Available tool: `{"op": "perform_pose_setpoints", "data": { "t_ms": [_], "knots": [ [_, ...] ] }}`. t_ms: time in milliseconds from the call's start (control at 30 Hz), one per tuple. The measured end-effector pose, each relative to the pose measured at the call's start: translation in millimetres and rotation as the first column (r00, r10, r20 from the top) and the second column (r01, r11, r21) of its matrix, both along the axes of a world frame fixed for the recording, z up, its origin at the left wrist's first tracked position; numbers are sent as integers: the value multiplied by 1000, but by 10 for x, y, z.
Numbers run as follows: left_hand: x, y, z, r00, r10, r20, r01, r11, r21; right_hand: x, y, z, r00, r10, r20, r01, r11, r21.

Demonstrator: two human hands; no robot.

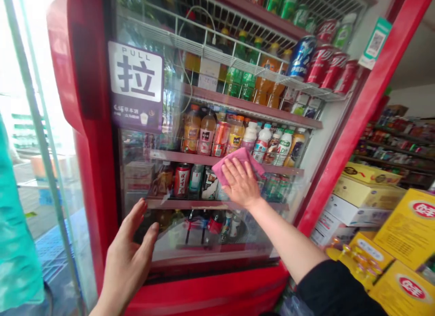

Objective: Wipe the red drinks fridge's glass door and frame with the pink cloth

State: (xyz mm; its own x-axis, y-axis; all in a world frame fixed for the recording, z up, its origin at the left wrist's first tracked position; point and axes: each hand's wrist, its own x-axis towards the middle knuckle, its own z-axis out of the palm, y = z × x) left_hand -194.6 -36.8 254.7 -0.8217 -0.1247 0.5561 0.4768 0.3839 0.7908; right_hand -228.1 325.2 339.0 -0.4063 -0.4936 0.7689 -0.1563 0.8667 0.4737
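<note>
Bright daylight floods in from the left, blown out to white beyond the clear glass pane [41, 139]. Soft reflections veil the red-framed glass fridge door [204, 139]. Edges bow, wide-angle; near corners are blurred.

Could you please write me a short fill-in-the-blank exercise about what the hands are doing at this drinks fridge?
1. The right hand presses a ____ cloth flat against the glass door.
2. The left hand rests open near the door's ____ frame.
3. The sign on the glass reads ____ in English.
4. The boxes stacked at right are mostly ____.

Missing words: pink; red; PULL; yellow
</note>
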Motion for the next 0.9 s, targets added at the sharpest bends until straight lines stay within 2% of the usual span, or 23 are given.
{"op": "perform_pose_setpoints", "data": {
  "t_ms": [33,100,167,267,333,400,467,567,633,700,767,833,900],
  "knots": [
    [10,31,-16,999,-23,41,22,999,23,56,153,-20,995,-85,-54,80,994,-79],
    [18,89,-35,994,-68,92,61,996,71,120,339,6,962,-244,-122,205,941,-270],
    [6,130,-49,991,-92,97,83,992,98,95,332,130,928,-339,-154,242,863,-442],
    [-38,146,-72,991,-94,95,83,990,113,-85,8,448,904,-376,-202,188,775,-603],
    [-69,141,-83,992,-82,97,71,991,114,-232,-320,662,910,-344,-232,129,766,-629],
    [-90,140,-82,992,-69,101,57,992,112,-350,-657,798,937,-255,-237,70,805,-589],
    [-97,153,-71,993,-59,102,47,993,110,-421,-960,812,968,-144,-204,24,867,-498],
    [-80,194,-52,995,-50,88,41,993,110,-455,-1294,603,997,28,-75,-46,965,-258],
    [-53,217,-44,997,-46,69,39,994,105,-451,-1405,381,991,122,55,-120,992,-43],
    [-20,221,-35,997,-47,57,41,994,97,-434,-1397,172,973,163,166,-188,971,147],
    [9,199,-19,998,-37,50,33,996,88,-395,-1251,26,963,173,207,-225,939,260],
    [21,157,6,999,-13,45,9,997,81,-319,-968,-42,969,185,166,-227,929,293],
    [12,106,38,999,10,36,-12,997,77,-202,-581,-45,982,179,59,-188,946,263]
  ]
}}
